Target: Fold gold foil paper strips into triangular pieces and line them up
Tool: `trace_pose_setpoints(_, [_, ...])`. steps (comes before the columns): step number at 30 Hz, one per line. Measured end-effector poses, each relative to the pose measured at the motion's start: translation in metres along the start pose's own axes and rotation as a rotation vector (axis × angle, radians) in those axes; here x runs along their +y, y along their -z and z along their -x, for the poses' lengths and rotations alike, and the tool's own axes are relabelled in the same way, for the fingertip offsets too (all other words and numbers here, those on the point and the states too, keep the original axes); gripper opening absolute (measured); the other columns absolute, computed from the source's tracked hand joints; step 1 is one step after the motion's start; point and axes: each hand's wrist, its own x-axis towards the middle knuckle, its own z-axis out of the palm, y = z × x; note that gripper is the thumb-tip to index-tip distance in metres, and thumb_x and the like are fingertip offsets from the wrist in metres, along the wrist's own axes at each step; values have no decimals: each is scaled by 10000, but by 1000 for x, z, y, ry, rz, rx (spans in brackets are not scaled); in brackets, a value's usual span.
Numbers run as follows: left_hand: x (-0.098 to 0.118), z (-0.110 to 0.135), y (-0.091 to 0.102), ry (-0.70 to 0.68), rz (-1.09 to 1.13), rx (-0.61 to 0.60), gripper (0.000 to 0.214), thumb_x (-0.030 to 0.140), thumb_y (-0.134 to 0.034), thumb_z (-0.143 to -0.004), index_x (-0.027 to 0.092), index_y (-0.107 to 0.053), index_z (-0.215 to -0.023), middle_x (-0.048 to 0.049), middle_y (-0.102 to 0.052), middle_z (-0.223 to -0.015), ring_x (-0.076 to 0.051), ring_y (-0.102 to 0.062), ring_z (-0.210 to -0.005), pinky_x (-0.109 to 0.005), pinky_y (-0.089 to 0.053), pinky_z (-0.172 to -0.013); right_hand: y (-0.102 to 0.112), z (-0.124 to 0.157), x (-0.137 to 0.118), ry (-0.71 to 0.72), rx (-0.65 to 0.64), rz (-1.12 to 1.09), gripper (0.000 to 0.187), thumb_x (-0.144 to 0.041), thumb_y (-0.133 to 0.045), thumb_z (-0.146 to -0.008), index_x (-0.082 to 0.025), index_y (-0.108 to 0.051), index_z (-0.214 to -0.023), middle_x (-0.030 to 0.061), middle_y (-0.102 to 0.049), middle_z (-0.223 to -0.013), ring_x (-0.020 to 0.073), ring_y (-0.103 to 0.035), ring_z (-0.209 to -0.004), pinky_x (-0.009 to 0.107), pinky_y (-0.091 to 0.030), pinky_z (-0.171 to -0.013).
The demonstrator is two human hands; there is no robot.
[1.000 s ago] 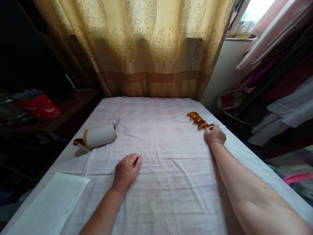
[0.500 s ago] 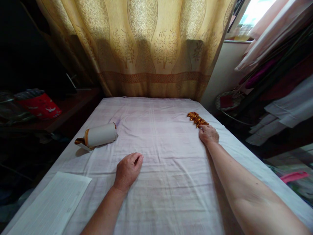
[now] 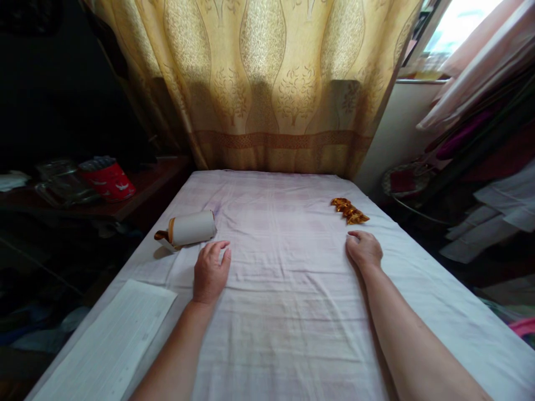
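Note:
My left hand (image 3: 211, 271) hovers over the bed-like surface with its thumb and fingers apart, holding nothing. Just beyond it lies a white roll (image 3: 193, 227) on its side, with gold-brown material showing at its left end. On the right, a short row of several folded shiny gold foil pieces (image 3: 350, 211) rests on the sheet. My right hand (image 3: 365, 249) is just on the near side of that row, not touching it. Its fingers are loosely curled, with a small gap at the thumb and nothing visible between them.
A pale printed sheet of paper (image 3: 111, 345) lies at the left front of the white cloth (image 3: 284, 312). On a dark side table stand a red container (image 3: 112, 182) and a glass jug (image 3: 62, 181). A gold curtain (image 3: 263, 111) hangs behind; clothes (image 3: 507, 195) hang at right.
My right hand has let go of the gold foil row and drawn back toward me. My left hand has moved toward the roll and its fingers have spread. The view has shifted slightly left.

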Motion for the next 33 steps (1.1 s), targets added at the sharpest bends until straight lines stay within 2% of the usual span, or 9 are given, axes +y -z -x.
trace_pose_setpoints(4, [-18, -10, 13, 15, -156, 124, 324, 326, -500, -903, 162, -641, -1144, -168, -651, -1161, -307, -590, -1118, -451, -430, -1011, 2, 22, -6, 52, -5, -65, 312, -285, -508, -811, -196, -780, -934, 100, -725, -1105, 267, -645, -1022, 373, -490, -929])
trace_pose_setpoints(7, [-26, -19, 21, 32, -326, 172, 396, 348, -519, -919, 159, -594, -1258, -199, -552, -1368, -343, -498, -1282, -499, -358, -1076, 3, 31, -9, 79, -6, -97, 288, -288, -509, -807, -210, -777, -879, 85, -736, -1079, 264, -650, -1005, 380, -492, -931])
trace_pose_setpoints(10, [-34, -36, 29, 19, -470, 144, 575, 415, -552, -918, 104, -484, -1397, -245, -383, -1532, -388, -287, -1447, -585, -217, -1145, 5, 33, -9, 86, -6, -122, 283, -288, -511, -799, -214, -775, -869, 82, -745, -1045, 264, -655, -981, 381, -499, -911])
trace_pose_setpoints(13, [-47, -54, 38, 49, -588, 73, 718, 445, -599, -889, 76, -394, -1470, -255, -309, -1577, -408, -219, -1472, -647, -136, -1146, 5, 33, -9, 80, -6, -141, 291, -292, -513, -790, -208, -777, -879, 86, -751, -1016, 268, -659, -948, 382, -506, -879])
trace_pose_setpoints(16, [-61, -64, 45, -7, -663, -3, 610, 448, -579, -904, 103, -513, -1401, -247, -356, -1558, -420, -237, -1463, -672, -117, -1134, 5, 32, -8, 77, -10, -153, 304, -307, -513, -784, -203, -779, -886, 91, -753, -998, 269, -657, -915, 380, -508, -844])
trace_pose_setpoints(20, [-70, -65, 47, -93, -701, -7, 481, 413, -530, -940, 167, -580, -1351, -195, -438, -1524, -400, -292, -1444, -668, -118, -1131, 3, 33, -7, 75, -11, -166, 317, -317, -510, -774, -205, -783, -889, 88, -756, -974, 263, -652, -895, 368, -503, -817])
trace_pose_setpoints(30, [-71, -70, 55, -180, -600, -26, 319, 322, -498, -959, 259, -671, -1220, -109, -610, -1381, -358, -466, -1331, -696, -78, -1134, 5, 33, -7, 53, -11, -206, 340, -338, -504, -757, -198, -787, -884, 98, -756, -936, 263, -644, -858, 358, -490, -770])
trace_pose_setpoints(33, [-62, -68, 58, -208, -565, -48, 313, 310, -477, -966, 253, -690, -1188, -104, -633, -1356, -351, -495, -1313, -685, -91, -1142, 7, 35, -8, 49, 1, -225, 357, -331, -489, -761, -193, -784, -907, 102, -754, -938, 258, -643, -847, 355, -487, -767])
